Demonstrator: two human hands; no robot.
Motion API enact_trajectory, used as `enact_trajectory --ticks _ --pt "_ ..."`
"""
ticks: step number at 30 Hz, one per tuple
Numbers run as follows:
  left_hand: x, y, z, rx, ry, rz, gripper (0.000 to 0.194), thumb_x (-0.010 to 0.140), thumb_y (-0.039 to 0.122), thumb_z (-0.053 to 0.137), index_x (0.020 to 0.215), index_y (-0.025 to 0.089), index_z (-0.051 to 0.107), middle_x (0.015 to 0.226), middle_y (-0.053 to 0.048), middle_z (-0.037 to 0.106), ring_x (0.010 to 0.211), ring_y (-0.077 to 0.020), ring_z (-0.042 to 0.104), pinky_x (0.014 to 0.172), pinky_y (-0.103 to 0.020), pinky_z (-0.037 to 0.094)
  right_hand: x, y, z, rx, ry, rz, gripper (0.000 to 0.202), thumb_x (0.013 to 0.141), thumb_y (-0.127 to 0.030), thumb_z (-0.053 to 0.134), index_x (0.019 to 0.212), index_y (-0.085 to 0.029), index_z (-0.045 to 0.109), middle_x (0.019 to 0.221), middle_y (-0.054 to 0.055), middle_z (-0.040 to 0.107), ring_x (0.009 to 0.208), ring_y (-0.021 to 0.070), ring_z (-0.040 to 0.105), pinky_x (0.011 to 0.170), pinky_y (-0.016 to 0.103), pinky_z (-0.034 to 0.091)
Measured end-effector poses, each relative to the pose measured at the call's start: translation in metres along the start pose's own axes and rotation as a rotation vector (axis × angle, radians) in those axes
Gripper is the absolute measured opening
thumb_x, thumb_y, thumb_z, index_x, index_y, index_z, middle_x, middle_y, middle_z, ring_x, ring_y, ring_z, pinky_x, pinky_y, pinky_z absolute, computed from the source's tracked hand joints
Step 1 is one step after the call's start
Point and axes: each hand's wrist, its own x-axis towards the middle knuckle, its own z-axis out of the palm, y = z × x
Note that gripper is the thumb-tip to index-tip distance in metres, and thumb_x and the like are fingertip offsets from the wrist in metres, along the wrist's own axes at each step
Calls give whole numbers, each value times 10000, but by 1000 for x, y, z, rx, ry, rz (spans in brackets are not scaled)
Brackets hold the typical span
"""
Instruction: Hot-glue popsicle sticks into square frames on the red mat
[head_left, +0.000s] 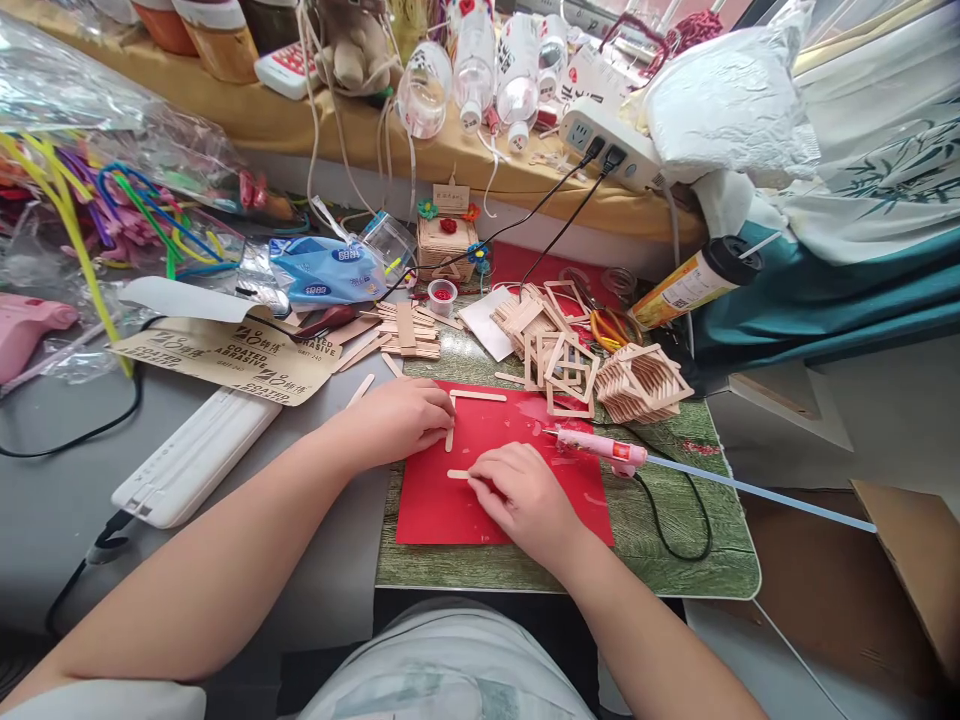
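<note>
On a red sheet (431,515), two wooden sticks meet at a corner: an upright one (449,432) and a horizontal one (480,396). My left hand (401,418) rests at the sheet's upper left, its bent fingers together at the upright stick. Below and to the right, my right hand (521,495) pinches the right end of another horizontal stick (458,474), which points left. Just right of the hands lies a pink glue gun (600,446), its nozzle towards the left and a long pale blue stick in its back end.
Stick frames (562,365) and a stacked stick shape (643,385) stand behind the sheet. Loose sticks (409,330) lie at the back left, near sandpaper (225,355) and a white power strip (196,458). A black cable (709,520) loops at the right.
</note>
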Motion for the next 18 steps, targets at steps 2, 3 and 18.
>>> enact_trajectory --ticks 2,3,18 --pt "0 0 0 -3 -7 4 216 1002 189 617 1028 249 824 1149 -53 794 1042 -209 716 962 -336 535 1 8 -6 -1 6 27 98 1044 -157 637 1005 -226 694 994 45 776 919 210 663 862 389 467" --pt "0 0 -1 -5 -11 4 220 1005 191 612 1024 250 823 1153 -53 792 1038 -208 717 963 -336 535 1 13 -9 -3 5 39 94 1040 -160 647 999 -229 697 984 42 775 915 213 666 869 393 472" --pt "1 -3 1 43 -42 13 267 1053 290 545 1084 234 805 1167 -81 788 1035 -228 726 932 -366 562 -73 34 -47 -131 67 306 133 982 -187 711 1108 -220 738 1060 92 748 1015 278 674 929 472 581"
